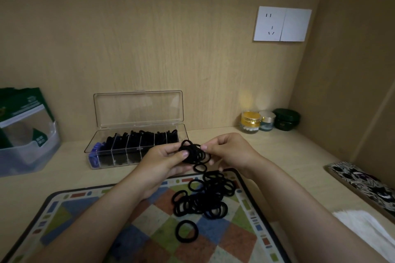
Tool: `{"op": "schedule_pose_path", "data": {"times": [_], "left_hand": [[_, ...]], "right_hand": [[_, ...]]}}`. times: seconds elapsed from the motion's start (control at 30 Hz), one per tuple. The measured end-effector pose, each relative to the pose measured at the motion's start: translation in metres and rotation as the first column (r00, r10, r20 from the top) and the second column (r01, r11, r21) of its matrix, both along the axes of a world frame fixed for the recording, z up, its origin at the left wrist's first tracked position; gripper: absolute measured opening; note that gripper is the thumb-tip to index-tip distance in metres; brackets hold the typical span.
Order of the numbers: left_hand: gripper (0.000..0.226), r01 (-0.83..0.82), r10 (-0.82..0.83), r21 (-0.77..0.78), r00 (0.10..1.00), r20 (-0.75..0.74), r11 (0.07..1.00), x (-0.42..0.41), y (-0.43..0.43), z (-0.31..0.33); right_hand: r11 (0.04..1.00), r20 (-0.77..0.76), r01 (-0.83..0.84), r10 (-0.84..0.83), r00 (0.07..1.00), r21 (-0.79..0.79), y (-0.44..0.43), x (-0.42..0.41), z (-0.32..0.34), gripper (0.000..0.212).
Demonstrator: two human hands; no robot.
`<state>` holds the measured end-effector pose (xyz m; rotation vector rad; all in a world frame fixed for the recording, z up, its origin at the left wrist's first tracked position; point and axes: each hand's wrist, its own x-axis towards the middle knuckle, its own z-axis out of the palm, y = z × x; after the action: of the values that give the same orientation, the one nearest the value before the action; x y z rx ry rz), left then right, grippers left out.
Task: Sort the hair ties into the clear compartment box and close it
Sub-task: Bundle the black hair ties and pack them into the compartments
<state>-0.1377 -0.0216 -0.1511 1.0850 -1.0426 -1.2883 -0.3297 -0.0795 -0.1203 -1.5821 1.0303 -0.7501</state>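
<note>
Nearest, loose black hair ties (203,196) are piled on the checked mat (85,209). At the left, the clear compartment box (136,149) is stood open on the worktop (267,145), packed with black ties, with blue ones (94,153) at its left end. A bunch of ties (195,155) is pinched by curled fingers of the left hand (162,164) and right hand (228,151). The box's right corner is hidden.

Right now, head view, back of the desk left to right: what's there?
Plastic tub holding green pouch → clear compartment box, lid open → gold-lidded jar → small bluish jar → dark green container → patterned case.
</note>
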Motion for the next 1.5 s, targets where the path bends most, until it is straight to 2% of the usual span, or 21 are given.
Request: {"op": "schedule_pose_path", "data": {"times": [0.1,0.17,0.27,0.33,0.43,0.57,0.67,0.8,0.93,0.97,1.03,1.07,1.13,1.2,1.33,1.4,1.43,1.5], "left_hand": [[0.024,-0.038,0.038,0.007,0.999,-0.008,0.999,0.002,-0.002,0.000],[0.025,-0.066,0.065,0.020,0.997,0.029,0.998,0.003,-0.002,0.000],[0.034,-0.064,0.061,0.038,0.995,0.083,0.997,0.002,-0.002,-0.002],[0.030,-0.027,0.025,0.023,0.996,0.087,0.999,-0.001,-0.001,0.000],[0.029,0.016,-0.016,-0.008,0.996,0.086,1.000,-0.005,0.002,0.003],[0.027,0.091,-0.091,0.021,0.996,0.025,0.996,-0.003,0.004,0.004],[0.029,0.135,-0.132,0.032,0.989,-0.062,0.990,-0.002,0.005,0.006],[0.029,0.066,-0.064,-0.024,0.995,0.078,0.998,-0.002,0.003,0.003],[0.029,-0.009,0.009,0.003,0.993,0.116,1.000,0.002,0.000,0.005],[0.029,-0.034,0.034,0.000,0.992,0.123,0.999,0.003,0.000,0.005],[0.032,-0.081,0.082,-0.013,0.988,0.132,0.997,0.004,-0.001,0.006],[0.036,-0.105,0.106,-0.016,0.985,0.139,0.994,0.004,-0.002,0.006],[0.044,-0.142,0.142,-0.012,0.977,0.160,0.990,0.005,-0.003,0.005],[0.044,-0.137,0.138,-0.017,0.973,0.185,0.990,0.006,-0.003,0.003],[0.034,-0.090,0.096,-0.039,0.969,0.229,0.995,0.004,-0.001,0.001],[0.031,-0.073,0.078,-0.030,0.968,0.239,0.997,0.004,-0.001,0.000],[0.031,-0.066,0.070,-0.026,0.968,0.243,0.998,0.004,-0.001,0.000],[0.030,-0.062,0.063,-0.012,0.967,0.248,0.998,0.004,-0.002,-0.001]], "right_hand": [[0.998,0.002,0.059,-0.059,0.998,-0.035,-0.002,-0.004,0.002,0.011],[0.991,0.071,0.114,-0.109,0.991,-0.073,-0.003,-0.007,0.007,0.015],[0.998,0.201,0.036,-0.026,0.979,-0.046,0.003,-0.004,0.013,0.015],[0.996,0.142,-0.026,0.039,0.989,-0.090,0.010,0.006,0.011,0.012],[0.962,0.012,-0.018,0.022,1.000,-0.272,0.011,0.020,0.000,0.008],[0.918,0.030,0.055,-0.047,0.998,-0.392,0.004,0.025,-0.012,0.009],[0.909,0.042,0.057,-0.044,0.998,-0.413,0.002,0.026,-0.016,0.007],[0.929,0.044,0.054,-0.041,0.998,-0.366,0.002,0.028,-0.015,0.006],[0.970,0.138,0.105,-0.076,0.988,-0.221,-0.003,0.021,-0.010,0.013],[0.964,0.113,0.129,-0.105,0.988,-0.231,-0.006,0.018,-0.010,0.013],[0.936,-0.095,0.088,-0.127,0.987,-0.342,-0.012,0.011,-0.014,0.010],[0.922,-0.238,0.009,-0.109,0.965,-0.387,-0.014,0.009,-0.017,0.009],[0.916,-0.450,-0.145,-0.042,0.892,-0.373,-0.014,0.008,-0.023,0.005],[0.908,-0.536,-0.200,-0.031,0.844,-0.368,-0.015,0.009,-0.026,0.009],[0.898,-0.581,-0.210,-0.061,0.812,-0.388,-0.015,0.010,-0.024,0.006],[0.898,-0.531,-0.126,-0.131,0.837,-0.422,-0.016,0.007,-0.020,0.013],[0.895,-0.441,-0.051,-0.169,0.881,-0.444,-0.015,0.004,-0.016,0.014],[0.917,-0.136,0.107,-0.171,0.976,-0.384,-0.009,0.000,-0.002,0.012]]}}
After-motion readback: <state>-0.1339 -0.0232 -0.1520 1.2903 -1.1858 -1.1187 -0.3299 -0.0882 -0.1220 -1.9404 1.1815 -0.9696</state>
